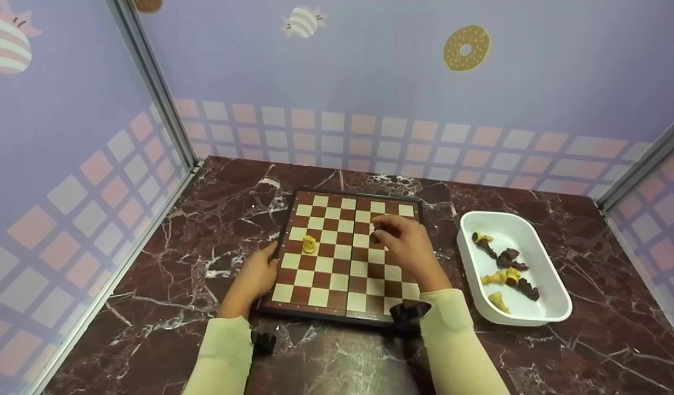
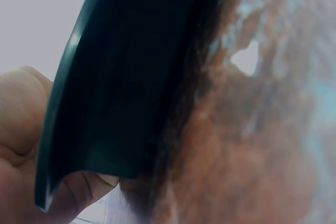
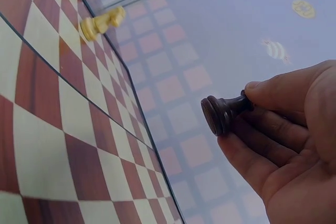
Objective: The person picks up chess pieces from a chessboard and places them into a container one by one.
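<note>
A checkered chessboard (image 1: 339,282) lies on the marble table. My left hand (image 1: 258,272) holds the board by its left edge, the thumb at the rim and the fingers along the side. In the left wrist view a dark panel (image 2: 121,77) covers part of that hand (image 2: 23,124). My right hand (image 1: 411,247) is over the board's right half. Between thumb and fingertips it pinches a dark brown chess piece (image 3: 223,111), base showing and top hidden by the fingers. A yellow knight (image 1: 309,244) stands upright on the board's left half.
To the board's right stands a white tray (image 1: 550,285) with several yellow and dark chess pieces lying in it, among them a yellow piece (image 1: 498,302) near the front. Patterned panels (image 1: 347,71) wall the table at the back and both sides.
</note>
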The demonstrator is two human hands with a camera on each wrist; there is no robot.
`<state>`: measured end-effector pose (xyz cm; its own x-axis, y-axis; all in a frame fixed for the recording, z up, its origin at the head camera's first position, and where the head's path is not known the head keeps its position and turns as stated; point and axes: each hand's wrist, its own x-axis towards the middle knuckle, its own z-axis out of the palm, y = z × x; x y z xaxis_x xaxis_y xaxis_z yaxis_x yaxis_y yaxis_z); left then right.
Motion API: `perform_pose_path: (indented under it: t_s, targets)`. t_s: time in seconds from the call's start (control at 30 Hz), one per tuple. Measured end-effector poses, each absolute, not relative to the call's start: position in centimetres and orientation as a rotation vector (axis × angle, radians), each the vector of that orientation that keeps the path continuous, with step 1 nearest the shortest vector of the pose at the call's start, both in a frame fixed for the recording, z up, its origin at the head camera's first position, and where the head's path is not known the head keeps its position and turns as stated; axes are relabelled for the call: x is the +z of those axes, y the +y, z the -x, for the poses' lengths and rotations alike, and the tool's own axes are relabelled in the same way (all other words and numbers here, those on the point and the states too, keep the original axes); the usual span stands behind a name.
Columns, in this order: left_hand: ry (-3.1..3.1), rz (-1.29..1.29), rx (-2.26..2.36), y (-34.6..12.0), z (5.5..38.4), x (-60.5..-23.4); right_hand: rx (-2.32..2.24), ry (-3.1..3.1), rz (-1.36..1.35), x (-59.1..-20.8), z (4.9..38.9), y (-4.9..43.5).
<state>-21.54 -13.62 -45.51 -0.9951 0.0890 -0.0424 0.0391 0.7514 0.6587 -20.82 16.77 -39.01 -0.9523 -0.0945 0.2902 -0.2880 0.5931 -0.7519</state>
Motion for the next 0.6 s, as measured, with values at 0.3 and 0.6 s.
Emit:
perform_pose_path:
  t_s: [0.3,0.6]
  targets:
    - [2.862,-0.116,1.073,-13.8,21.5,-45.6,1.329,-2.589,-0.278,-38.7,20.5,18.3]
    - [2.853,-0.098,1.074,-13.6,21.5,-45.4,1.367,-2.535,-0.229,-38.3,20.4,20.0]
